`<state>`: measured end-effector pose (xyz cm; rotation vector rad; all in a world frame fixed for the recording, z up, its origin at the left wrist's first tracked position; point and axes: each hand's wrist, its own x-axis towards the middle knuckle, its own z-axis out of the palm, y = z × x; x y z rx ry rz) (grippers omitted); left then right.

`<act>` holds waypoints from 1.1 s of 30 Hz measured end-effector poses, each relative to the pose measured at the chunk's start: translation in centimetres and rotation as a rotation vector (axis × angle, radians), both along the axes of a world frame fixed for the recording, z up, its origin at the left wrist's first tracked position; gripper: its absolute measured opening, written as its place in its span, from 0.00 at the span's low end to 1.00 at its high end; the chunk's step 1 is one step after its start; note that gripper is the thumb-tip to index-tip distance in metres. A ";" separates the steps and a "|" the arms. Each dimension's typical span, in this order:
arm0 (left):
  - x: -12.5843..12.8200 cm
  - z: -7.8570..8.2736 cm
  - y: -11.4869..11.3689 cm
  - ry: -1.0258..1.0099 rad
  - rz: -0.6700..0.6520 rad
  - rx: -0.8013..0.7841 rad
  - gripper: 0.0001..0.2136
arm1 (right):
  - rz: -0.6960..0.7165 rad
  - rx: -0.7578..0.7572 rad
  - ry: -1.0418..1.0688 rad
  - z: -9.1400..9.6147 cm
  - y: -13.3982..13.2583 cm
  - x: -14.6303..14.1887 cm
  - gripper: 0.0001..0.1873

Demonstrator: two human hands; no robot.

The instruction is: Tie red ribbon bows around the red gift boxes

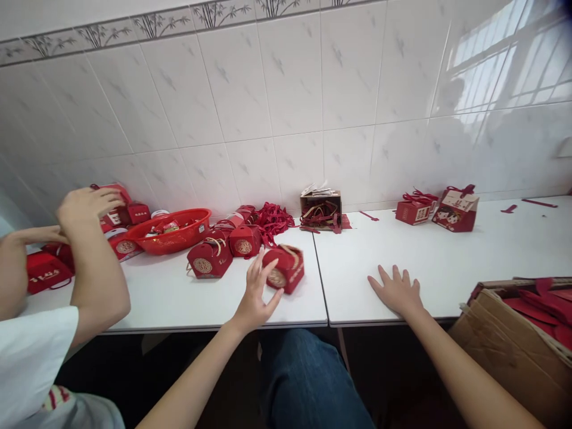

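My left hand point(257, 293) reaches over the white table point(201, 298), fingers spread, its fingertips touching a small red gift box point(285, 268) with a gold emblem that lies tilted near the table's gap. My right hand point(397, 291) lies flat and open on the right white table point(447, 262), holding nothing. Behind the tilted box stand more red gift boxes point(210, 257) with gold emblems and rope handles, and a heap of red ribbon point(271, 219).
A co-worker's arm and hands point(84, 208) work at the left over red boxes point(44, 271). A red basket point(172, 229) holds small items. An open brown box point(322, 208) and two decorated boxes point(440, 208) stand by the tiled wall. A cardboard carton point(518, 339) with red sheets sits lower right.
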<state>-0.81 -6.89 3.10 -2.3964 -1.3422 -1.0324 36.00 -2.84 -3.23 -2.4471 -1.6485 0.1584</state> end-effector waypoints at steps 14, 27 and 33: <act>-3.3 3.2 18.5 -0.366 0.606 -0.283 0.30 | -0.015 0.019 -0.021 0.1 0.2 -0.4 0.37; -2.7 -0.1 12.2 -0.296 0.513 0.044 0.22 | -0.004 0.041 -0.029 0.2 0.0 -0.3 0.37; -6.7 -2.2 2.0 -0.329 0.513 0.238 0.31 | -0.009 0.047 -0.043 0.1 -0.3 -0.4 0.36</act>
